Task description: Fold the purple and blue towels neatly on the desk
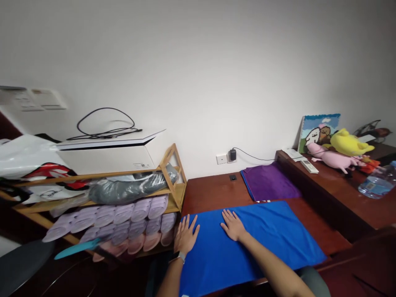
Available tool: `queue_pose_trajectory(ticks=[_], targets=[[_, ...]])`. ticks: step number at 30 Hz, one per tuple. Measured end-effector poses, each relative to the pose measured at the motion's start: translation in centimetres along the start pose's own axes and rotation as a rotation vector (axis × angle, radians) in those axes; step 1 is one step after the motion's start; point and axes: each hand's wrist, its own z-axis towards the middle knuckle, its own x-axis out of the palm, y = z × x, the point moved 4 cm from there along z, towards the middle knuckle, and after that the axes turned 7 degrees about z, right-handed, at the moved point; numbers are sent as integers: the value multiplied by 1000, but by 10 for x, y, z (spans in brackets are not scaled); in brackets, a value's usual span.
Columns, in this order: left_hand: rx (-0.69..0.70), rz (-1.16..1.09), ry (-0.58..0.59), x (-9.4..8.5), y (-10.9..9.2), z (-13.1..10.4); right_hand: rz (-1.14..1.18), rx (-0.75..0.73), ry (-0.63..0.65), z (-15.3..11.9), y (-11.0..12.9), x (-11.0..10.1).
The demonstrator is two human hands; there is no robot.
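A blue cloth lies spread over the front of a reddish-brown wooden table. My left hand rests flat at the cloth's far left corner, fingers stretched out, with a watch on the wrist. Farther right, my right hand presses flat on the cloth near its far edge, fingers apart. Neither hand holds anything. Some soft wrinkles show in the cloth's right half. Behind it, near the wall, a folded purple cloth lies with a blue layer showing at its left edge.
To the left stands a wooden rack with several lilac slippers and a white box on top. A raised brown surface at right bears a remote, plush toys and a water bottle. A charger sits in the wall socket.
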Motion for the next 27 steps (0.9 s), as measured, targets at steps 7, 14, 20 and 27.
queue_pose_trajectory(ticks=[7, 14, 20, 27], targets=[[-16, 78, 27, 5, 2, 3, -181, 370, 89, -28, -134, -28], [-38, 77, 29, 5, 1, 3, -347, 720, -37, -119, -261, -110], [-60, 80, 39, 4, 1, 1, -227, 758, -192, -103, -263, -111], [-59, 46, 54, 5, 3, 1, -133, 151, -26, -1, -85, -3]])
